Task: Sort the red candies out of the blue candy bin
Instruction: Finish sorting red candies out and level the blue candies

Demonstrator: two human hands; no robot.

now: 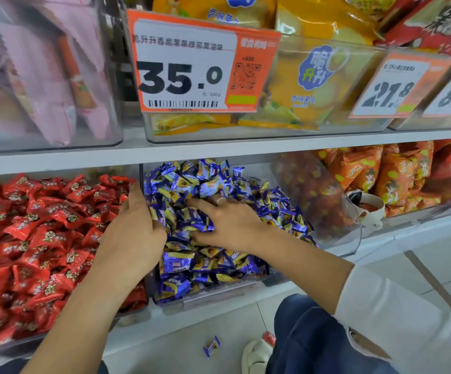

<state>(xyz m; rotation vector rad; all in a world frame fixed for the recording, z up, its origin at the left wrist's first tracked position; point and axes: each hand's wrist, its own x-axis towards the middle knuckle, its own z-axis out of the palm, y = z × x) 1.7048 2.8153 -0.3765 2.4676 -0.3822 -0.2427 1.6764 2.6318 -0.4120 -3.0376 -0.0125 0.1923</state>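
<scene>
A clear bin (219, 294) on the lower shelf is heaped with blue and yellow wrapped candies (200, 182). To its left stands a bin full of red wrapped candies (38, 233). My left hand (135, 233) rests at the divider between the two bins, its fingers reaching into the left side of the blue pile. My right hand (227, 220) lies flat on top of the blue candies with fingers spread, a ring on one finger. No red candy shows among the blue ones, and neither hand visibly holds one.
One blue candy (212, 346) lies on the floor near a white shoe (256, 354). A clear scoop (324, 201) stands right of the blue bin, by orange snack bags (397, 174). The upper shelf carries bins with price tags (192, 66).
</scene>
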